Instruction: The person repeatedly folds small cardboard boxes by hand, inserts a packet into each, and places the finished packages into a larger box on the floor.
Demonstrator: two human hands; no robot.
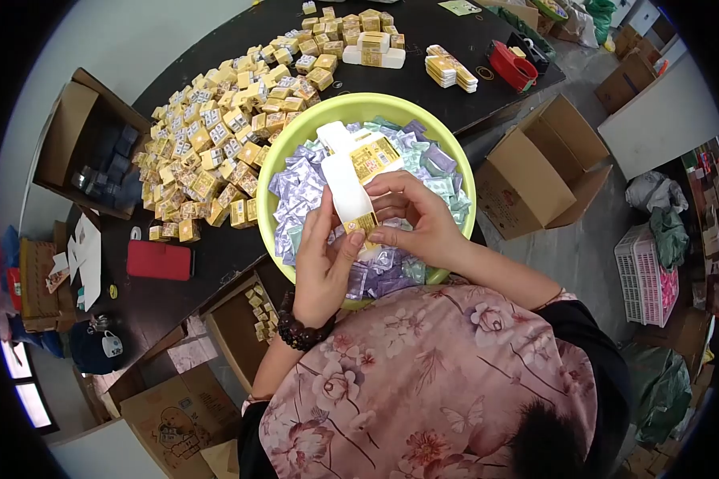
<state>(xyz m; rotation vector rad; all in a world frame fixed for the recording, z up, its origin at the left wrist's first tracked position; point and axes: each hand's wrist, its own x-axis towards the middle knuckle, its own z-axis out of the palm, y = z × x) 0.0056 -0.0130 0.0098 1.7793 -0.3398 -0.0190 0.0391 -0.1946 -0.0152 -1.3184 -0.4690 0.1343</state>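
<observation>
A small yellow carton (359, 223) with a long white flap raised is between my two hands, over the basin. My left hand (327, 263) is closed on its near left side, thumb across the front. With its thumb and curled fingers, my right hand (423, 223) grips the right side of the same carton. Just beyond them, another yellow carton (378, 157) with white flaps lies on the packets. A yellow-green basin (367, 99) surrounds all this, full of small purple packets (299, 184) and mint-green packets (415, 152).
Many small yellow boxes (216, 144) are heaped on the black table (208, 72) at left. Flattened cartons (450, 69) and a red container (511, 67) stand at the back. A red case (160, 260) lies left; an open cardboard box (535, 172) stands right.
</observation>
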